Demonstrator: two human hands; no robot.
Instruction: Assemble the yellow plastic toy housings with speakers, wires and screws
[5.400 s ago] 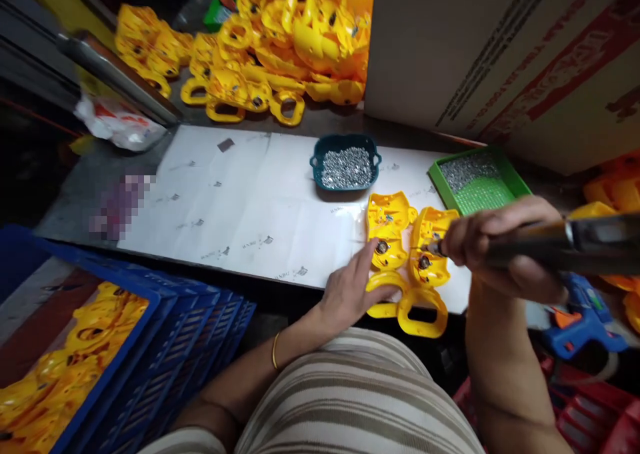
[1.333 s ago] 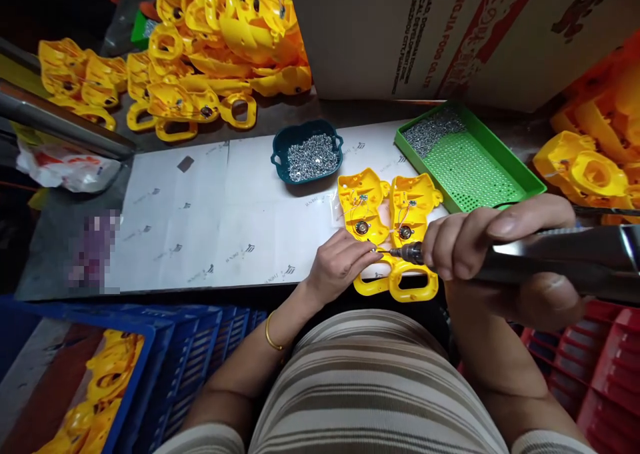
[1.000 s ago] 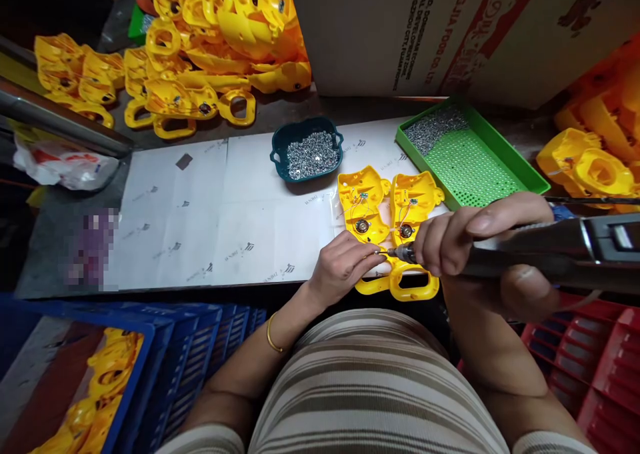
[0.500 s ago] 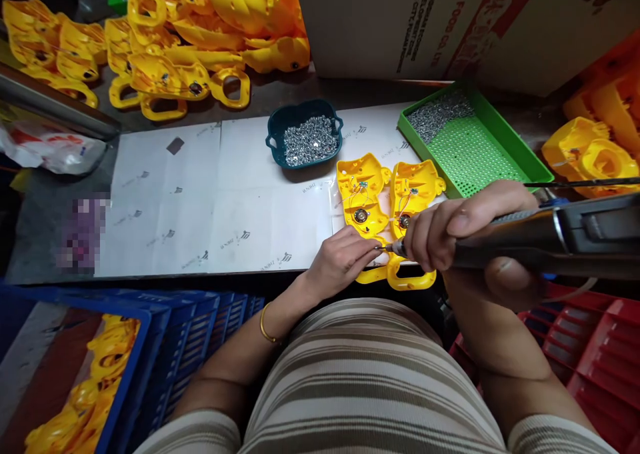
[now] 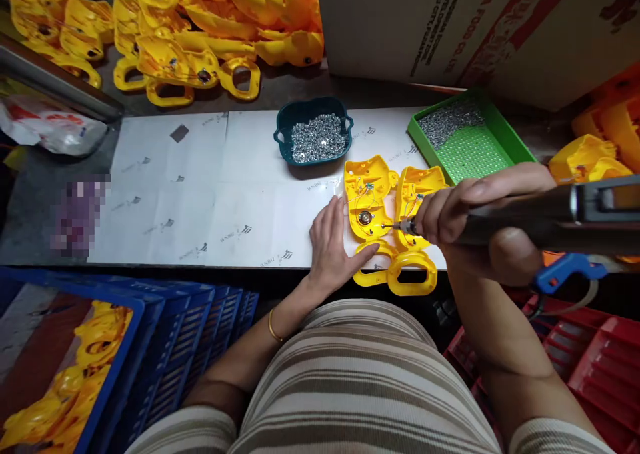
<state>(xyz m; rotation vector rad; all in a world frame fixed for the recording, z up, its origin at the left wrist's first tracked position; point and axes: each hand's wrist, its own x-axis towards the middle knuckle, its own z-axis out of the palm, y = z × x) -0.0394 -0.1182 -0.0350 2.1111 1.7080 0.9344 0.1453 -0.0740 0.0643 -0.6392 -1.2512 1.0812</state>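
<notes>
My right hand is wrapped round a dark electric screwdriver, held almost level. Its thin bit reaches the lower part of the left yellow plastic shell half, close to a round speaker. Fingers stretched out, my left hand lies against the left side of that shell, its thumb over the looped handle. A second yellow shell half lies to the right, partly hidden by my right hand. Thin wires and a small board show inside both shells. Whether a screw is at the bit's tip is too small to tell.
A dark green basket with small silvery screws stands behind the shells. To its right is a green tray with more metal pieces. Yellow shells are piled at the back left, near a large carton. Blue crates stand lower left.
My left hand has parted from the bit's tip and spread beside the left shell. The screwdriver has moved up, bringing its bit into the shell's lower part. The view has shifted slightly.
</notes>
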